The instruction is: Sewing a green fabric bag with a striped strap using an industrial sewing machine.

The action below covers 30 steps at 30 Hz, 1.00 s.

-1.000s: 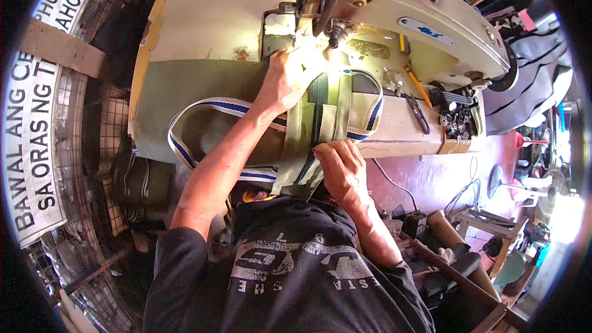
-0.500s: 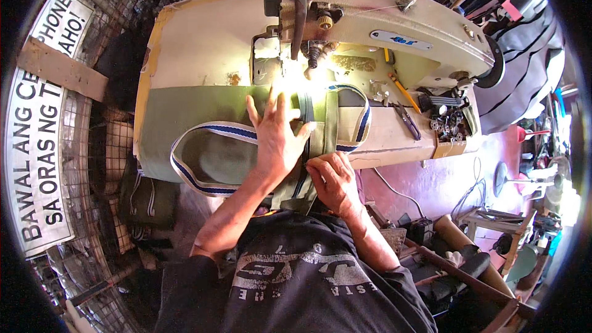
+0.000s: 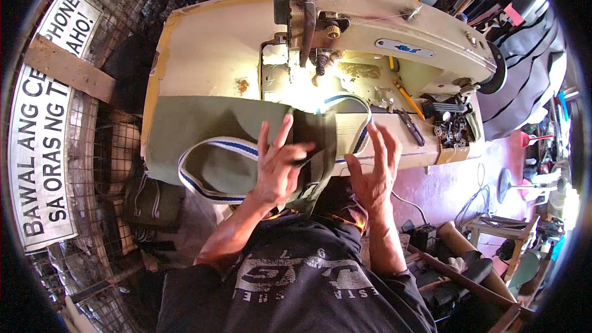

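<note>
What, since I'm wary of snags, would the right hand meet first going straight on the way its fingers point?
The right hand would probably meet the blue-striped white strap loop first, though depth is unclear and it may pass above.

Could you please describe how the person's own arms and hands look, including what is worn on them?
The left hand and right hand wear no gloves, and no watch shows. The forearms are uncovered. The short black sleeves belong to a black shirt with faded, pale printing.
</note>
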Motion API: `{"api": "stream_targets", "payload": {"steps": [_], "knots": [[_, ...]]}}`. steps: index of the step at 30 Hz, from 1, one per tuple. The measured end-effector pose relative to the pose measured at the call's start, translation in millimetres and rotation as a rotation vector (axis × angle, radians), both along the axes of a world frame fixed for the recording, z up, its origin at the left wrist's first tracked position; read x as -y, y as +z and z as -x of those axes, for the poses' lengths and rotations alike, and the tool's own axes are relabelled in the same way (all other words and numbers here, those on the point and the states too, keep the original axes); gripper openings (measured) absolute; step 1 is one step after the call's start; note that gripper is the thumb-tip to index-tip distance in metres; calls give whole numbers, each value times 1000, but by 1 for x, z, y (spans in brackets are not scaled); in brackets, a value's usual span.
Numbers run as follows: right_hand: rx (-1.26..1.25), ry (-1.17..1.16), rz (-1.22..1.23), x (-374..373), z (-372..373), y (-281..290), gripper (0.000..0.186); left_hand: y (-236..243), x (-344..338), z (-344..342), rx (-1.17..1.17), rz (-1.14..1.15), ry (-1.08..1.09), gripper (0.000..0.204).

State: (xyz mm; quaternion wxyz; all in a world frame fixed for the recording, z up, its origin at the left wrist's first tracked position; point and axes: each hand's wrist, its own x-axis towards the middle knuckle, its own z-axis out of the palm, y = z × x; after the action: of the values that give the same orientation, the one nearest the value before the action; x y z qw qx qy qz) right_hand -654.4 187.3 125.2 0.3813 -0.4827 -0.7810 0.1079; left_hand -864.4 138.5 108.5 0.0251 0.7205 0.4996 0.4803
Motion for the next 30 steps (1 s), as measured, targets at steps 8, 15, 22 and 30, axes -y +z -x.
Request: {"api": "stream_targets", "payload": {"steps": [8,15,22,30], "knots": [[-26,847,180,21,78,-4,97,32,87,79,575,-170,502,21],[-378,1377,559,126,216,20,96,173,105,205,294,166,687,22],[-1083,959,128,155,342,54,34,239,-25,182,-405,938,-221,29],[-421,1163,759,50,253,-33,37,73,-97,113,-597,798,-311,20]]}}
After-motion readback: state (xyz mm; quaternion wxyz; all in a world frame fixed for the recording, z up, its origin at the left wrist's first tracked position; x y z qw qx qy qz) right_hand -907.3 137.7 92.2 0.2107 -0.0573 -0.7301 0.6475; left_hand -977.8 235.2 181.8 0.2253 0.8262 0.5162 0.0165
